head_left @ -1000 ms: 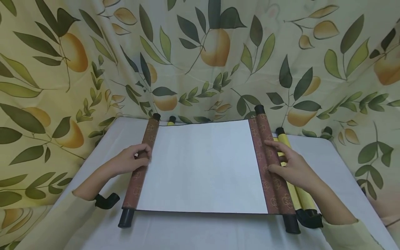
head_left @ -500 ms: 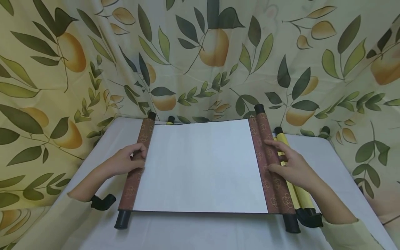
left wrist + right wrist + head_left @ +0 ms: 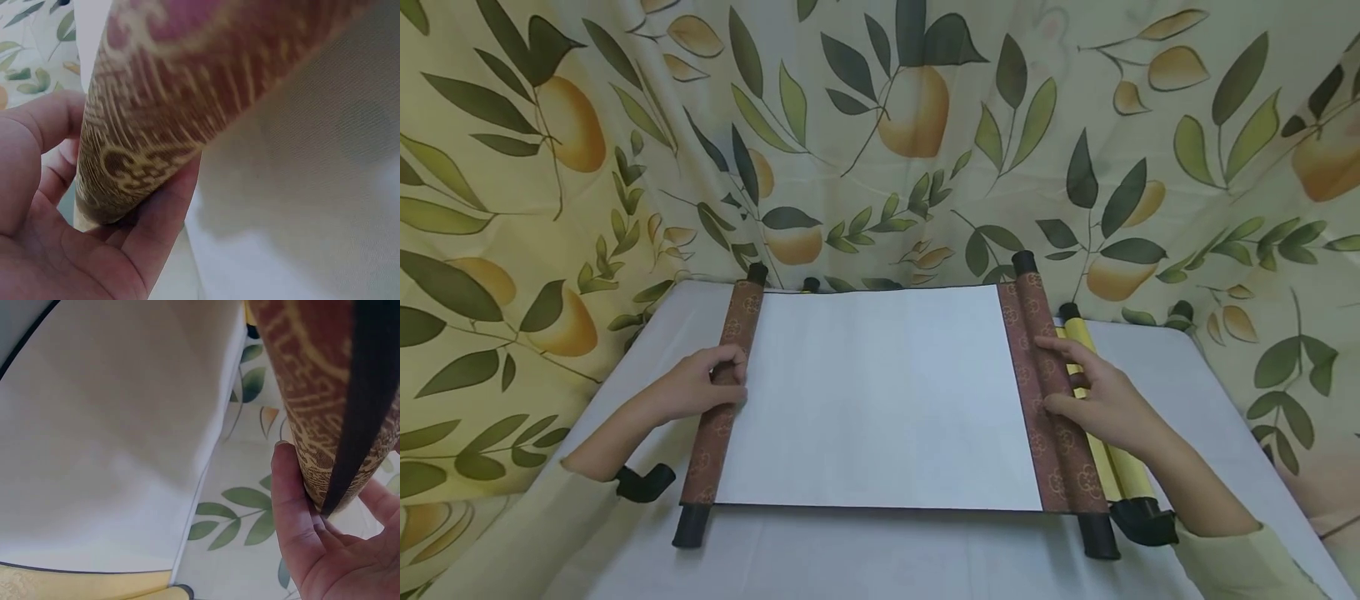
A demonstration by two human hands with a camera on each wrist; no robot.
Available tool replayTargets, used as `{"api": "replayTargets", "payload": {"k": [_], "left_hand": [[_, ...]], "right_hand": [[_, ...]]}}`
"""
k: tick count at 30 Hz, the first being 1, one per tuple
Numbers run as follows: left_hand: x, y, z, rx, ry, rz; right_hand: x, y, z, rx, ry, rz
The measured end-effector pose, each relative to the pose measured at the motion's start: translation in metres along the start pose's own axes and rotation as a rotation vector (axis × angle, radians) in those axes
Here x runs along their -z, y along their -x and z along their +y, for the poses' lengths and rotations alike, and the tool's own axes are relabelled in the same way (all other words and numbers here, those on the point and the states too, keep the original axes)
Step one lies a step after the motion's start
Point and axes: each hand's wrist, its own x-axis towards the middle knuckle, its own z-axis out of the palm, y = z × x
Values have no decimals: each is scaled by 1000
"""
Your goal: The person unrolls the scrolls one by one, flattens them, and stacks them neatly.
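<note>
A hanging scroll with a blank white sheet (image 3: 880, 400) lies spread between two brown patterned rolls with black end knobs. My left hand (image 3: 700, 383) grips the left roll (image 3: 702, 458) near its middle, fingers over it and thumb at its inner side. In the left wrist view the fingers (image 3: 165, 219) curl round the patterned roll (image 3: 150, 131). My right hand (image 3: 1097, 400) holds the right roll (image 3: 1078, 467), thumb and fingertips on its upper surface. The right wrist view shows that hand (image 3: 344, 550) cupped about the roll (image 3: 312, 412), which has a dark strip along it.
A yellow scroll (image 3: 1127, 475) lies under and beside my right hand, its dark knob (image 3: 1069, 312) toward the back. Another dark knob (image 3: 811, 285) shows behind the sheet. The white table (image 3: 865, 558) ends at a fruit-patterned curtain (image 3: 880, 192).
My left hand has moved left with the left roll, so the white sheet shows wider. My right hand and the right roll stay in about the same place.
</note>
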Motion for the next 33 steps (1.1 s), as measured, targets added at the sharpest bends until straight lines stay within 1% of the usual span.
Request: {"api": "replayTargets", "payload": {"k": [5, 12, 19, 24, 33], "left_hand": [[3, 2, -1, -11, -4, 26], [7, 4, -7, -1, -13, 49], [10, 5, -12, 9, -9, 44], [12, 4, -13, 21, -29, 50], [14, 5, -12, 50, -68, 43]], "right_hand": [[0, -1, 1, -6, 18, 11], [2, 1, 3, -1, 43, 19], [2, 2, 2, -9, 53, 18], [2, 2, 1, -16, 62, 21], [3, 7, 9, -20, 84, 27]]}}
